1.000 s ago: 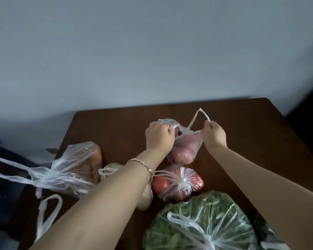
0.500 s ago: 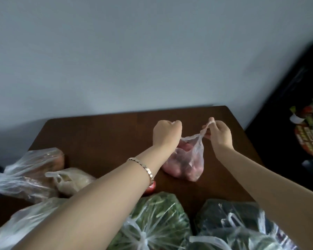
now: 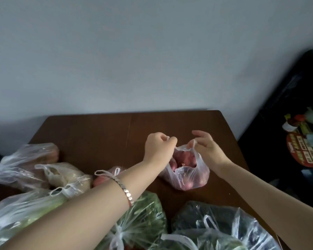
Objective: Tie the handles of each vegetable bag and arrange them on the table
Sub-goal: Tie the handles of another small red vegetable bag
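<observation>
— The left hand [image 3: 159, 148] is curled tight, pinching one side of the red-vegetable bag [image 3: 188, 177]. The right hand [image 3: 206, 147] nips the other handle [image 3: 192, 143] between thumb and finger, with its other fingers spread.
— Knotted yet?
— No. A second ago a handle loop stood up over the right hand, pulled taut. Now it's slack, the hands sit a little apart, and the mouth gapes with the reds showing inside.
— Where's the bag?
— On the table [image 3: 98, 134], right of the middle, beyond the tied tomato bag [image 3: 105, 175] and the green bag [image 3: 143, 222] near us.
— Meaning?
— I'd say the handles haven't been crossed, so this one isn't done.
</observation>
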{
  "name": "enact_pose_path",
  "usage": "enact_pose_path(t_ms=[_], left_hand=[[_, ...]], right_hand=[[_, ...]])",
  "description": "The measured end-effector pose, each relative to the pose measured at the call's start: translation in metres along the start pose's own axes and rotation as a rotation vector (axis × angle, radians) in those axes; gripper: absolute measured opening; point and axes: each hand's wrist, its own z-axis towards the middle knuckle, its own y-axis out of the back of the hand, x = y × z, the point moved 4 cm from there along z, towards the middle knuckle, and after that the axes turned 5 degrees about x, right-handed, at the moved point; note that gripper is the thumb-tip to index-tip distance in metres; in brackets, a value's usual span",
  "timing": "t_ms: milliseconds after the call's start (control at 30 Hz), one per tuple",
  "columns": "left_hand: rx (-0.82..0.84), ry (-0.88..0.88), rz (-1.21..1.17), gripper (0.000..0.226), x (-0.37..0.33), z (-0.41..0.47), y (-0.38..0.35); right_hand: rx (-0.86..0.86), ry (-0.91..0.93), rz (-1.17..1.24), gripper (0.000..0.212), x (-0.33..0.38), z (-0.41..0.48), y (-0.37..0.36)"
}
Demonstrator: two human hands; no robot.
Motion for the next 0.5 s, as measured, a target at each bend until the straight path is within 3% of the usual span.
enact_pose_path(t_ms=[133,200,300,500], left_hand=[[-0.041,0.022,-0.099,0.029,0.008,-0.001,0.014],[-0.013,0.039,-0.201,0.019,0.011,-0.005,0.016],[0.062,0.029,-0.318,0.022,0.024,-0.012,0.016],[0.213,-0.123,-0.176,0.016,0.052,-0.024,0.01]], right_hand=[[0.043,-0.006,0.143,0.026,0.006,-0.006,-0.016],[0.054,0.037,0.158,0.032,0.011,-0.011,-0.026],[-0.003,0.048,0.221,0.029,0.008,-0.016,-0.041],[-0.085,0.004,0.239,0.025,0.006,-0.012,-0.063]])
